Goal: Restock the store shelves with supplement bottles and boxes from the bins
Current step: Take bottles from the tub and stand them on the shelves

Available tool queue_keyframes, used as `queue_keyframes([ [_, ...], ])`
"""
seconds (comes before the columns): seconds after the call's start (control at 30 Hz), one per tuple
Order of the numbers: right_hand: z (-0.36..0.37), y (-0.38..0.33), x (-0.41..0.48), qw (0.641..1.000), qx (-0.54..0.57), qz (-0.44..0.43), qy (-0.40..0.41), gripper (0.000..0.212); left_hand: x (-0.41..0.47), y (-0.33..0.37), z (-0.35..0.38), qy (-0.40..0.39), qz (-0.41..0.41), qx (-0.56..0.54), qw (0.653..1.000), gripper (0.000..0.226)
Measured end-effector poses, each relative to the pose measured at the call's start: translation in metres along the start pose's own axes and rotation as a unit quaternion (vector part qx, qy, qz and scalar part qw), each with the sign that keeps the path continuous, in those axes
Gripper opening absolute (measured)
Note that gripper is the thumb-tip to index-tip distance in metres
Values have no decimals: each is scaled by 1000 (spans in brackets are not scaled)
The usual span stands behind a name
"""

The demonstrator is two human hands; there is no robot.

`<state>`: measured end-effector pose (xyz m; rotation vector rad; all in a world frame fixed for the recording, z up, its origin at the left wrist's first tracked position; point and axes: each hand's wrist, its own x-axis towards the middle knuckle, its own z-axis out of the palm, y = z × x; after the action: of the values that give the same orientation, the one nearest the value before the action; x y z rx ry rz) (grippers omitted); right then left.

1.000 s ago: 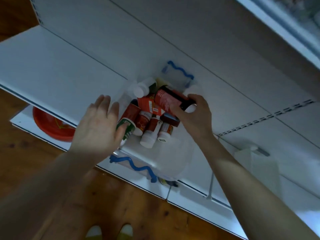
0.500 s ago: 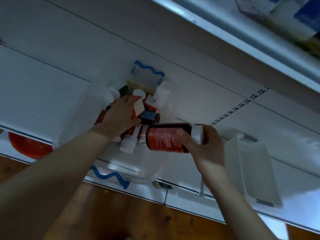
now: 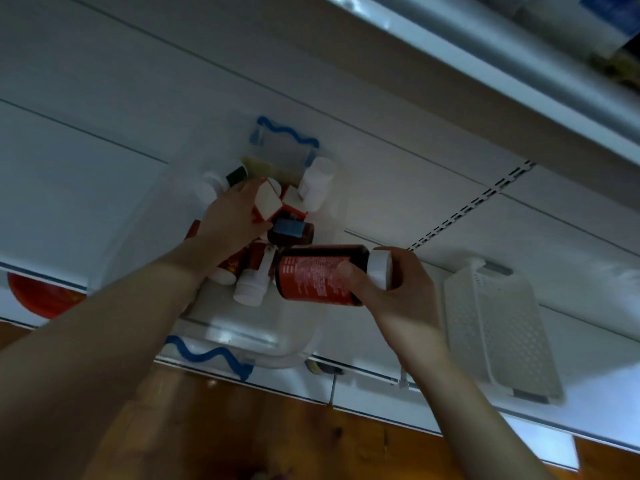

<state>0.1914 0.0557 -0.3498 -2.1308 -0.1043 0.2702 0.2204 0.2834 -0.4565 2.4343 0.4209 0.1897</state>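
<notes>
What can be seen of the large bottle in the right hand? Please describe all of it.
The large bottle is dark brown, seemingly plastic, with a red label of small white print and a white cap. It is held on its side, cap to the right, over the near right part of the clear bin. The right hand grips it, thumb across the label.

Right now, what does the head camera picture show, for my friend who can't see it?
A person's right hand holds a dark, red-labelled bottle sideways by a clear bin of bottles on a white shelf. Their left hand grips a red-and-white box inside the bin. A white basket lies to the right.
</notes>
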Motion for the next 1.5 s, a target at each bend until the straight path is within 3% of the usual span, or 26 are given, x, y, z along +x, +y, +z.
queue_keyframes([
  [0.2,1,-6,-16,999,-48,2,-20,36,-34,29,-50,81,-24,-122,989,66],
  [0.33,-6,-18,-39,997,-69,-25,-30,35,-70,44,-84,123,-98,-171,973,69],
  [0.43,-14,-35,-62,996,-67,-24,-62,34,-105,53,-107,155,-110,-190,963,64],
  [0.57,-34,-63,-96,989,-87,-39,-115,37,-157,77,-148,142,-127,-207,960,62],
  [0.77,-82,-131,-134,950,-178,-111,-232,42,-218,133,-210,139,-103,-180,968,56],
  [0.87,-113,-169,-147,945,-215,-138,-206,41,-235,162,-236,137,-82,-183,970,56],
  [1.03,-162,-217,-163,932,-274,-215,-104,70,-243,207,-268,143,-49,-233,961,71],
  [1.17,-204,-249,-153,902,-370,-214,-56,62,-239,241,-287,139,-16,-262,955,56],
  [1.3,-243,-262,-141,938,-292,-169,-80,31,-230,268,-298,141,25,-279,949,51],
  [1.4,-262,-267,-134,960,-217,-144,-103,27,-222,285,-299,148,50,-281,947,51],
  [1.5,-276,-273,-127,958,-202,-157,-133,34,-213,300,-301,157,55,-269,949,51],
])
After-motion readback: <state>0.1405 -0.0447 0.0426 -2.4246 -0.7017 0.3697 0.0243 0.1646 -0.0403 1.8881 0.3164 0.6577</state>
